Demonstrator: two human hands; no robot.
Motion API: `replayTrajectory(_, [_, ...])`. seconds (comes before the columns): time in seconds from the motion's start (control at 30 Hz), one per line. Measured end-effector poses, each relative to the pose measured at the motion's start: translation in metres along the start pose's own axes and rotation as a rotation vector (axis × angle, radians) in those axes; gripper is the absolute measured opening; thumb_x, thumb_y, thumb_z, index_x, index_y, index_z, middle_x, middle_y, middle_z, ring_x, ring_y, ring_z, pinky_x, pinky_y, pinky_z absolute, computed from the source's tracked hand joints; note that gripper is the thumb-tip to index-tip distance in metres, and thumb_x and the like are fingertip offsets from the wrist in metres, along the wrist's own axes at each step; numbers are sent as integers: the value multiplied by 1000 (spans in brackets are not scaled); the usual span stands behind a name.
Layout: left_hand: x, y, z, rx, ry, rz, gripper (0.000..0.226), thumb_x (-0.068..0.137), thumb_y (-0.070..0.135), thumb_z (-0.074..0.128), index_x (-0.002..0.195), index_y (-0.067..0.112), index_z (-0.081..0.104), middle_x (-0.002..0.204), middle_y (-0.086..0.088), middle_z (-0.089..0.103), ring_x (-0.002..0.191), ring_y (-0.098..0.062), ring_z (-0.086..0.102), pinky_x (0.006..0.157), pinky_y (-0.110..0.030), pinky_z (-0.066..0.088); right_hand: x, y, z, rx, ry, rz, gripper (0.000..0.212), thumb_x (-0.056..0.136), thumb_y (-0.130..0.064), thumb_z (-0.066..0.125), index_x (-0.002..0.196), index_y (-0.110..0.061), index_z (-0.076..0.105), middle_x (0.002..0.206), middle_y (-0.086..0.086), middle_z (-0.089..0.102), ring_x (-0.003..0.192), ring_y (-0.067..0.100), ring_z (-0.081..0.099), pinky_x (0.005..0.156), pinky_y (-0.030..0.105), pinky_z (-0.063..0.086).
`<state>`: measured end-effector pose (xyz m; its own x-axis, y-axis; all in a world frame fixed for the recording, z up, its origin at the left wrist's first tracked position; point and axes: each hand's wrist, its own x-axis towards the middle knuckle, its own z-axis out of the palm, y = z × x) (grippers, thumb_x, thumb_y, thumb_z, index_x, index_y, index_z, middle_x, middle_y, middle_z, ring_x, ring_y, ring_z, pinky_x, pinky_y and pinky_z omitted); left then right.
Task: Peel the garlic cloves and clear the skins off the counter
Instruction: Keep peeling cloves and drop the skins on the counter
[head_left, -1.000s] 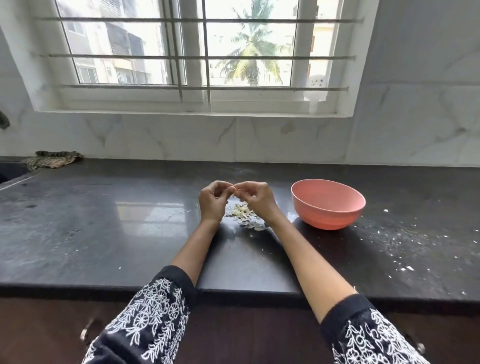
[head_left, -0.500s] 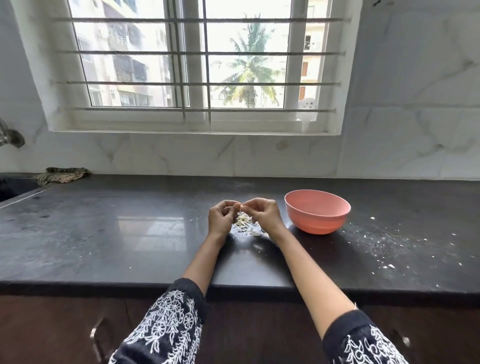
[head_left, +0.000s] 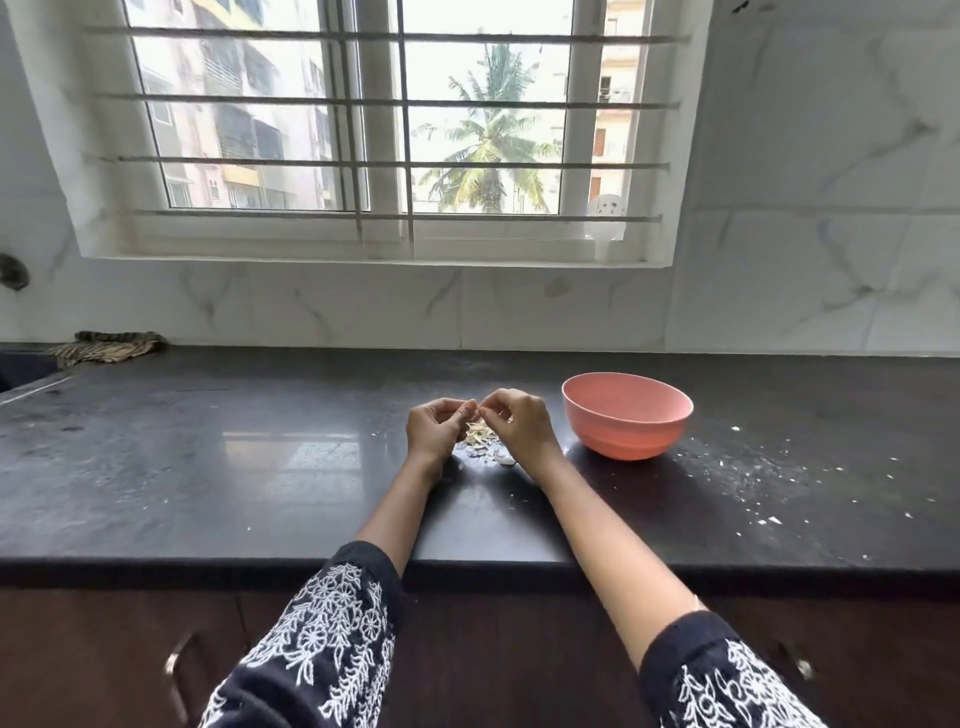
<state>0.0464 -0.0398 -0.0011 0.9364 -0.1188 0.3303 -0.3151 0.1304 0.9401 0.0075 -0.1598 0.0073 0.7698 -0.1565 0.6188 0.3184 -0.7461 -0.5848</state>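
Note:
My left hand (head_left: 435, 428) and my right hand (head_left: 519, 427) are held close together just above the black counter (head_left: 208, 467), fingers curled and fingertips meeting. Between the fingertips they pinch a small garlic clove (head_left: 476, 409), mostly hidden by the fingers. Directly below the hands lies a small pile of pale garlic skins (head_left: 483, 444). A pink bowl (head_left: 627, 422) stands on the counter just right of my right hand; what it holds cannot be seen.
White crumbs and skin flecks (head_left: 753, 478) are scattered over the counter right of the bowl. A striped cloth (head_left: 109, 347) lies at the far left by the wall, near a sink edge. A barred window is above the marble backsplash.
The camera view has tilted up and the hands sit lower in the scene. Both hands stay together over the skin pile, fingers working at the clove.

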Motion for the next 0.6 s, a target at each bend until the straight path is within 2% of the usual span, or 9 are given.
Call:
replayTrajectory(0.1, [-1, -1, 2, -2, -17, -5, 10, 84, 6, 66, 74, 7, 65, 47, 11, 62, 43, 4, 53, 46, -11, 41, 1, 2, 1, -83, -1, 6, 17, 86, -19, 63, 79, -4, 66, 79, 12, 66, 72, 23, 58, 66, 27, 39])
replayTrajectory(0.27, [-2, -4, 1, -6, -41, -10, 14, 84, 7, 66, 71, 10, 64, 47, 11, 62, 42, 4, 51, 45, -11, 40, -2, -2, 2, -70, 26, -11, 16, 83, -18, 64, 77, -4, 65, 76, 10, 65, 69, 17, 54, 64, 26, 39])
replayTrajectory(0.5, [-3, -5, -1, -14, -55, 10, 7, 81, 6, 69, 76, 9, 67, 60, 2, 64, 47, 2, 52, 49, -13, 43, -1, -5, -1, -90, 33, -16, 13, 82, -15, 64, 79, -3, 66, 77, 11, 64, 68, 15, 51, 63, 26, 36])
replayTrajectory(0.6, [-1, -7, -1, -1, -52, 12, 5, 81, 2, 69, 77, 5, 67, 50, 8, 62, 44, 1, 51, 49, -13, 44, -1, -7, -1, -96, 32, -38, 11, 80, -13, 66, 77, -2, 66, 74, 11, 63, 65, 16, 49, 62, 26, 36])
